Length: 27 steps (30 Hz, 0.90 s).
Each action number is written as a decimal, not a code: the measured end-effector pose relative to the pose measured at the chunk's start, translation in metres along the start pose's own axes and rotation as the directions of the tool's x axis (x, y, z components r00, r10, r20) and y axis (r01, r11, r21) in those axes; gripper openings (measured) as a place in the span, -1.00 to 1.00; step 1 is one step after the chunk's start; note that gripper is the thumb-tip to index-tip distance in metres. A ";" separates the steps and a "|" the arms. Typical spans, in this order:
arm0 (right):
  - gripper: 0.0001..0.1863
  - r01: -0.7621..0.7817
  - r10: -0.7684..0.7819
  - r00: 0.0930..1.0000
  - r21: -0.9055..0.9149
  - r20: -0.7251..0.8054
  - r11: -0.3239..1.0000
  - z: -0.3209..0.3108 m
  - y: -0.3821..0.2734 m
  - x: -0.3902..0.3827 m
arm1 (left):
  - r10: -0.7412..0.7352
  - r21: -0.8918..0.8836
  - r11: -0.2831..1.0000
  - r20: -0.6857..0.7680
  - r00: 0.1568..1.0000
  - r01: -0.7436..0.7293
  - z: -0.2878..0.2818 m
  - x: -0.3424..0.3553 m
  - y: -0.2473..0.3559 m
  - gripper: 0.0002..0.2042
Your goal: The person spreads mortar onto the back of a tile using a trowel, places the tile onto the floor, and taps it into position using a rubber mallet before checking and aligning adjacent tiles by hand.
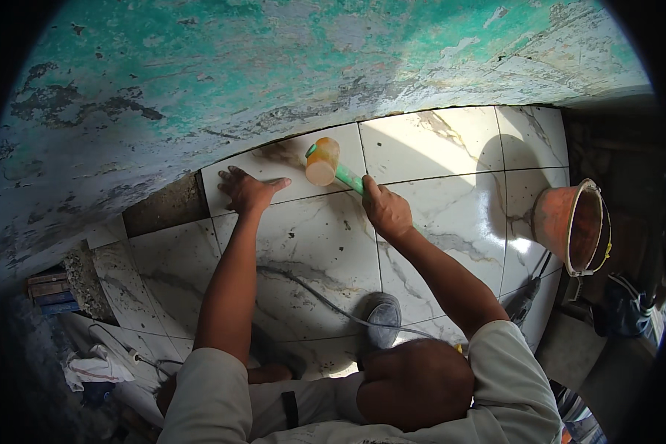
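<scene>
My right hand (387, 209) is wrapped round the green handle of a mallet (323, 161). The mallet's yellowish-orange head is over a white marbled tile (277, 166) along the wall; whether it touches the tile I cannot tell. To the left of the mallet head, my left hand (249, 190) lies with fingers spread on the left end of this same tile. Just left of that hand is a gap (166, 207) in the tiling, where rough grey-brown bedding shows.
A peeling green and white wall (222, 66) runs along the far side. An orange bucket (559, 222) lies tilted on the right. A grey cable (318, 296) crosses the tiles near my shoe (384, 320). Stacked tiles or boxes (52, 291) and a white cloth (100, 368) are at left.
</scene>
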State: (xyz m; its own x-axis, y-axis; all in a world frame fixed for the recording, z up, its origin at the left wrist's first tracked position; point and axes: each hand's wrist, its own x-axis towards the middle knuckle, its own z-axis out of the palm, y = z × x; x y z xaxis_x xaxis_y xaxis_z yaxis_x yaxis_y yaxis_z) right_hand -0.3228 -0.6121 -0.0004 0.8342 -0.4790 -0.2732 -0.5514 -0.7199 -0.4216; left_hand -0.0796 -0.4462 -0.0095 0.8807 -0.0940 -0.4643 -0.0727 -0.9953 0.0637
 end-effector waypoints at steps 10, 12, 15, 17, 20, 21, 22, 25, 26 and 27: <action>-0.66 0.066 -0.069 0.997 -0.092 -0.039 0.994 -0.014 0.009 -0.003 | -0.007 -0.013 1.000 0.033 0.999 0.008 0.003 0.004 -0.004 0.47; -0.65 0.103 -0.106 0.993 -0.057 -0.060 0.993 -0.018 0.014 -0.003 | -0.016 -0.005 1.000 0.087 0.996 0.016 0.001 0.004 -0.004 0.50; -0.63 0.011 -0.004 0.999 -0.134 0.054 0.991 -0.019 0.022 0.001 | -0.012 -0.024 1.000 0.059 0.998 0.014 -0.001 0.002 -0.002 0.50; -0.65 0.025 -0.025 1.000 -0.116 0.002 0.993 -0.018 0.025 0.001 | -0.018 -0.022 1.000 0.065 0.998 0.019 -0.001 0.001 -0.003 0.50; -0.70 0.088 -0.093 0.994 -0.078 -0.063 0.993 -0.019 0.026 0.005 | -0.032 -0.016 0.999 0.076 0.997 0.033 -0.002 0.003 -0.001 0.50; -0.71 0.057 -0.054 0.998 -0.123 0.026 0.991 -0.021 0.025 0.004 | -0.027 -0.016 0.999 0.078 0.997 0.029 0.000 0.002 -0.003 0.49; -0.72 0.008 0.014 0.992 -0.178 0.125 0.984 -0.024 0.023 0.003 | -0.018 -0.017 1.000 0.071 0.997 0.019 0.001 0.004 -0.003 0.49; -0.69 0.058 -0.059 0.998 0.057 0.024 0.997 -0.035 0.016 -0.009 | 0.003 -0.006 1.000 0.036 0.999 -0.003 0.009 0.004 -0.006 0.43; -0.62 0.035 -0.036 0.999 0.154 0.005 0.988 -0.039 0.013 -0.020 | 0.151 -0.004 0.988 0.011 0.988 -0.151 0.014 0.000 -0.010 0.34; -0.57 -0.033 0.027 0.999 0.286 0.024 0.958 -0.040 0.010 -0.031 | 0.409 0.092 0.911 -0.073 0.910 -0.402 0.021 -0.005 -0.013 0.22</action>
State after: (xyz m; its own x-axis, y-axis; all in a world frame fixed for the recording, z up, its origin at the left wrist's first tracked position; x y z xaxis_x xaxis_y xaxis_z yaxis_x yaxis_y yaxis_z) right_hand -0.3546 -0.6242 0.0388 0.8186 -0.4862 -0.3057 -0.5543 -0.5299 -0.6418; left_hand -0.0930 -0.4332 -0.0266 0.8055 -0.4909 -0.3320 -0.4633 -0.8709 0.1637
